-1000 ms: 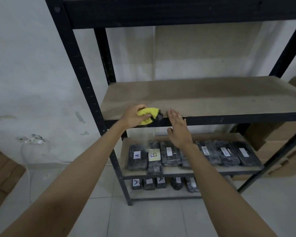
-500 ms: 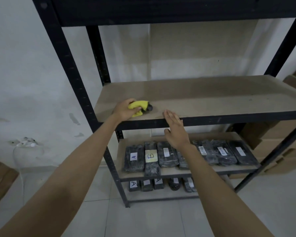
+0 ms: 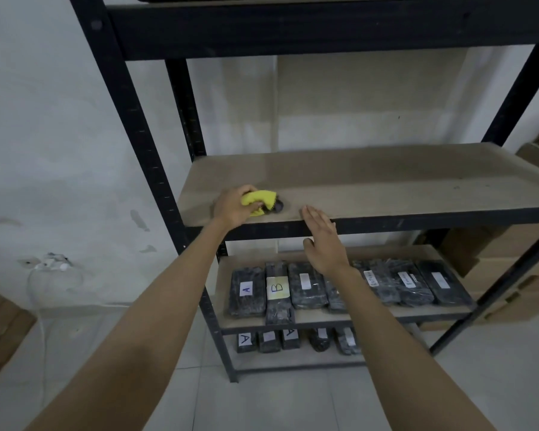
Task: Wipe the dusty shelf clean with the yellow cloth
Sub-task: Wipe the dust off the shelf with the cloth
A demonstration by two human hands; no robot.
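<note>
Wiping now: your left hand (image 3: 232,206) has its fingers curled tight around the bunched yellow cloth (image 3: 260,200), pressing it down on the shelf (image 3: 386,181) near the front left corner.
Cloth: it sits balled up under your palm, with a dark fringe or edge poking out on its right side; you cannot tell from here whether that is dirt or part of the fabric.
Right hand: your right hand (image 3: 322,241) is flat and relaxed, fingers straight and together, holding nothing; the fingertips rest on the shelf's front lip, just beside the cloth.
Shelf: the brown board runs wide to the right and back to the wall, carried by the black metal frame (image 3: 143,144).
Progress: judging by where the cloth lies, you are early in the job. Only the left front patch is under it; the middle, the right end and the back strip look untouched, though dust is hard to read in this dim light.
Left to do: sweep rightward and toward the back.
Below: wrapped black packs (image 3: 305,289) with labels, some lettered A and B, lie on the lower shelves.
</note>
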